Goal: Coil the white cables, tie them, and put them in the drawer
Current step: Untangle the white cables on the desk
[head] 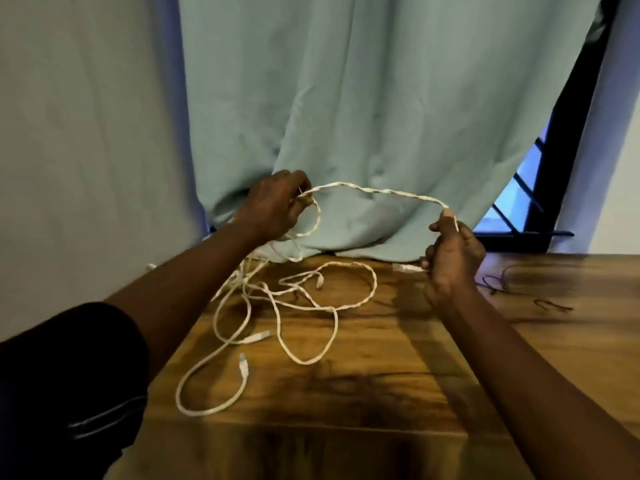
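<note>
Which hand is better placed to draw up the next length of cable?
Probably the left hand: it pinches the cable where the slack drops to the table; the right hand grips the plug end.

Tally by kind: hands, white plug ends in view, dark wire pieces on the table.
Hands: 2, left hand and right hand, both gripping white cable
White plug ends: 4, one held by the right hand
Dark wire pieces: 2
Total: 8

The counter (pixel 398 393) is showing glossy, dark-grained wood; the white cables (pixel 381 191) are looking twisted and matt; the curtain (pixel 346 98) is hanging as soft cloth.
</note>
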